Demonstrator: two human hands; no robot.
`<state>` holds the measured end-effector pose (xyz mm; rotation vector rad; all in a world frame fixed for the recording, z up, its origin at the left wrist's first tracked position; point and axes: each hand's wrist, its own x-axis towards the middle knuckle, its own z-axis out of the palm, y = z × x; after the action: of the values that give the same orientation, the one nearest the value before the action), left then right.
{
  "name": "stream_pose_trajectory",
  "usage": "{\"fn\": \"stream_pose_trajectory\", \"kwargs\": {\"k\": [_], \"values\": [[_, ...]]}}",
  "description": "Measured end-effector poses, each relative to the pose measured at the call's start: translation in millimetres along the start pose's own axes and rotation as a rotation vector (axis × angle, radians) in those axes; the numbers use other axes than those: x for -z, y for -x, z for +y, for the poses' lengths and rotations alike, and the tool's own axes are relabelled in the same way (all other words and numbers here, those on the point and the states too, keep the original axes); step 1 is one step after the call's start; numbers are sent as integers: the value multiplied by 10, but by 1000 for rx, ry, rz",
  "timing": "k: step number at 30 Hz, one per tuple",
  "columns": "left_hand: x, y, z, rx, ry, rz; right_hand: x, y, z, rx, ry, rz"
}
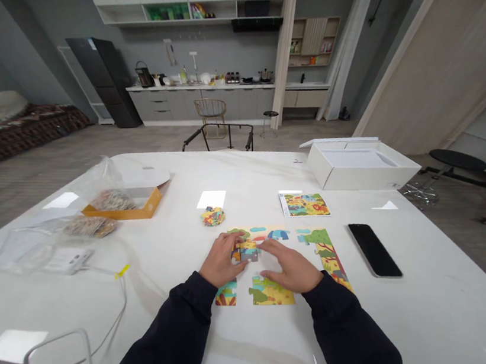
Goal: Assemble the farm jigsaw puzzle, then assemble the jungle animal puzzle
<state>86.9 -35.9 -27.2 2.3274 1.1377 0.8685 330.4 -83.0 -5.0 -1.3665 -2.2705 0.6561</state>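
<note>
Left hand: the left hand (221, 260) sits just left of the clump of puzzle pieces (245, 252), over the top edge of the puzzle (266, 274), in a black sleeve (168, 341).
Right hand: the right hand (290, 265) lies flat over the puzzle, just right of the clump, in a matching sleeve.
Fingers: the left fingers (235, 244) curl over the clump and grasp it. The right fingertips (263, 250) touch its side; whether they grip it, I cannot tell.
Task's thing: the clump is held between both hands, above the middle of the puzzle.
Puzzle: separate sections lie on a white table (175, 316), with gaps between them, and some are partly hidden by the hands.
Right of the puzzle: a black phone (374, 250) lies face up, near it.
Beyond the puzzle: a small pile of loose pieces (212, 216), a picture card (305, 203), and further right a white box (359, 165).
Left of the puzzle: an orange tray (123, 208), a plastic bag of pieces (90, 226), and a white cable (124, 302).
</note>
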Motion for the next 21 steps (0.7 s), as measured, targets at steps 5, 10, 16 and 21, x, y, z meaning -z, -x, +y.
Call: {"fn": "stream_pose_trajectory", "kwargs": {"k": [5, 10, 16, 21], "values": [[18, -26, -11, -18, 13, -8, -124, -25, -27, -1, -29, -33], [172, 72, 4, -31, -2, 34, -110, -34, 73, 37, -88, 24], [508, 635, -194, 65, -62, 241, -124, -29, 132, 29, -91, 31], [632, 838, -324, 74, -72, 263, -81, -46, -60, 70, -127, 2]]}}
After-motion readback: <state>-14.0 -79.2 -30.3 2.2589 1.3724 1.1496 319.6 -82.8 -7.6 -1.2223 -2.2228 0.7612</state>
